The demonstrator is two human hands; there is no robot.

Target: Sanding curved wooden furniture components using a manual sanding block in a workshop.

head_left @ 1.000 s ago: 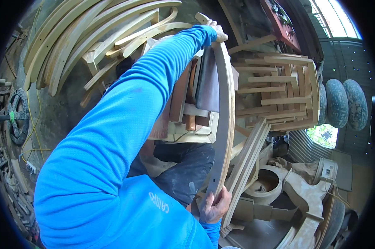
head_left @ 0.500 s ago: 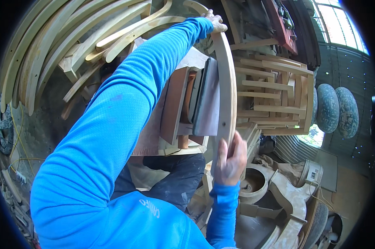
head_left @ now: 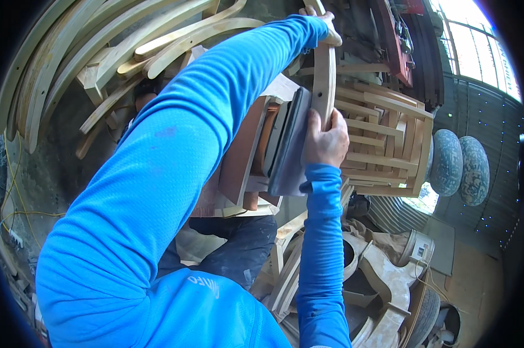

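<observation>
A long, gently curved wooden furniture piece (head_left: 324,75) with a small dark hole stands out ahead of me, gripped at two places. My left hand (head_left: 330,32) is wrapped over its far part, its fingers partly hidden. Lower down, my right hand (head_left: 327,142) clasps the near end between thumb and fingers. Just to the left is an upright sanding belt (head_left: 291,148) on a wooden-sided sanding machine (head_left: 238,153). The piece runs alongside the belt's far edge; whether they touch, I cannot tell.
Several curved wooden parts (head_left: 47,75) are stacked at the far left. Slatted wooden frames (head_left: 383,139) stand to the right, near two patterned round cushion-like objects (head_left: 447,162). A dusty machine casting (head_left: 383,272) and a tyre (head_left: 427,319) lie at the lower right. A yellow cord (head_left: 21,214) crosses the floor.
The wooden piece has slid away from me along the belt. Both hands have moved farther forward with it, and my right arm is now stretched out more.
</observation>
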